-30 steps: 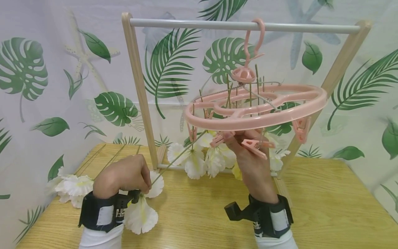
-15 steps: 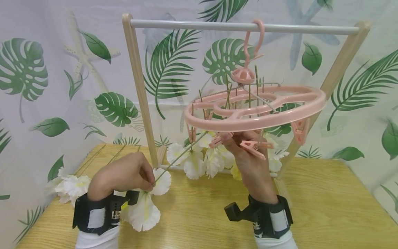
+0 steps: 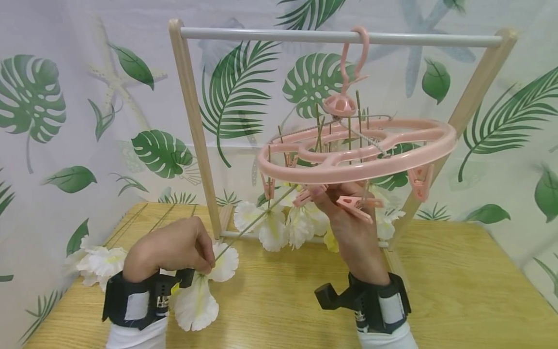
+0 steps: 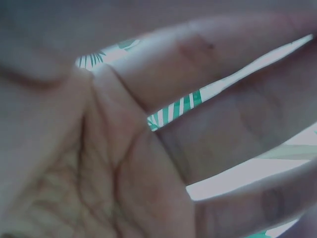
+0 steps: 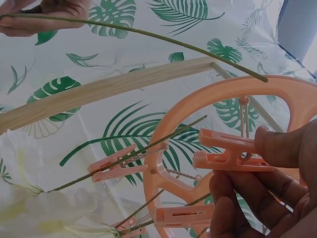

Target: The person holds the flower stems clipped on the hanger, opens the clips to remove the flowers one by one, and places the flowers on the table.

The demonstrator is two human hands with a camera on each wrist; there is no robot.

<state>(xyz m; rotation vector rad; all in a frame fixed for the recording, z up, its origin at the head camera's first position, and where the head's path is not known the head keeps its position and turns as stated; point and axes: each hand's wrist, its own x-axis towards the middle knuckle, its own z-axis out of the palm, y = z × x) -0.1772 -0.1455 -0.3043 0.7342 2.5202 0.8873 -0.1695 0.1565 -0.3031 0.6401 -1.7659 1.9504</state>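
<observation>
1. Left hand (image 3: 174, 249) pinches a white flower (image 3: 196, 305) by its stem (image 3: 249, 228); the petals hang at five o'clock, the stem runs toward two o'clock;
2. Right hand (image 3: 350, 218) pinches a pink peg (image 5: 225, 140);
3. Pink hanger (image 3: 331, 174) at twelve o'clock from the right hand; hooked over the rail (image 3: 261, 34).

The hanger (image 3: 392, 168) right of the middle is pink, and so are its pegs (image 3: 422, 182). Low on the left, the flower (image 3: 196, 305) is white with yellow streaks, and its stem (image 3: 253, 224) is green. The table (image 3: 287, 300) along the bottom is yellowy brown with thin wood lines. The cloth (image 3: 244, 111) behind is white with green leaves (image 3: 163, 150), and a sandy starfish (image 3: 114, 80) at upper left. The wrist straps (image 3: 116, 303) are black, the sleeves (image 3: 137, 337) white
</observation>
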